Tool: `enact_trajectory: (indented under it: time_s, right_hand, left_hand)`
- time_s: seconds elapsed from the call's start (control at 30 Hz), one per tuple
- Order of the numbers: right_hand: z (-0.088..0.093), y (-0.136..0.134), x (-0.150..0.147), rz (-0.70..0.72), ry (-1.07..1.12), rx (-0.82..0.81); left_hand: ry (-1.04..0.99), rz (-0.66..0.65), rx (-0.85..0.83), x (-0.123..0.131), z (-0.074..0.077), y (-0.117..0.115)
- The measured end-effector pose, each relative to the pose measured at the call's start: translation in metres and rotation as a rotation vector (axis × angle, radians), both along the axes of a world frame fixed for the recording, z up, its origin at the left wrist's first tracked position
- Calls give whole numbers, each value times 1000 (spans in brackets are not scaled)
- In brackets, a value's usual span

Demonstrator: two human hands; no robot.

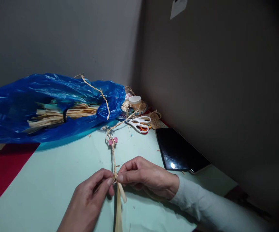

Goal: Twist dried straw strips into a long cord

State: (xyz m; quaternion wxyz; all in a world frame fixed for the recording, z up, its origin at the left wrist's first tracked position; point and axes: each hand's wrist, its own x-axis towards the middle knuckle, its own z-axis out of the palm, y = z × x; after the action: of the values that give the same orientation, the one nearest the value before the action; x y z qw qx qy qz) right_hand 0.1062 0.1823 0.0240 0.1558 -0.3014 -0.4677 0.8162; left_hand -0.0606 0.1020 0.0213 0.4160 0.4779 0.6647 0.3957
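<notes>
A thin braid [113, 158] of pale dried plant strips runs toward me down the table. Its far part is gripped by a pink binder clip [112, 141]. At the braid's near end, my left hand [92, 193] pinches the strips between thumb and forefinger. My right hand [144, 177] is closed on the same spot from the other side, fingertips nearly meeting the left ones. Below the fingers hang loose flat strips [118, 209], one long and one short. Exactly which strip each hand holds is hidden by the fingers.
A blue plastic bag [57, 87] with a bundle of dried strips [81, 111] lies at the back left. White-handled scissors [139, 122], a paper cup [135, 101] and a twine ball [155, 120] stand at the back. A black tablet [178, 149] lies right, near the dark wall.
</notes>
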Motion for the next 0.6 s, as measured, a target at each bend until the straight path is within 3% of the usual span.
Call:
enact_trajectory:
  time_s: [0.27, 0.4, 0.6]
  right_hand:
    - [0, -22, -9, -210, -155, 148]
    - [-7, -33, -12, -304, -212, 382]
    - [-8, -40, -14, -325, -322, 628]
  left_hand:
    - [-80, 89, 20, 21, -2, -10]
    - [-137, 81, 11, 19, -7, -13]
    - [-280, 62, -62, 15, -7, -15]
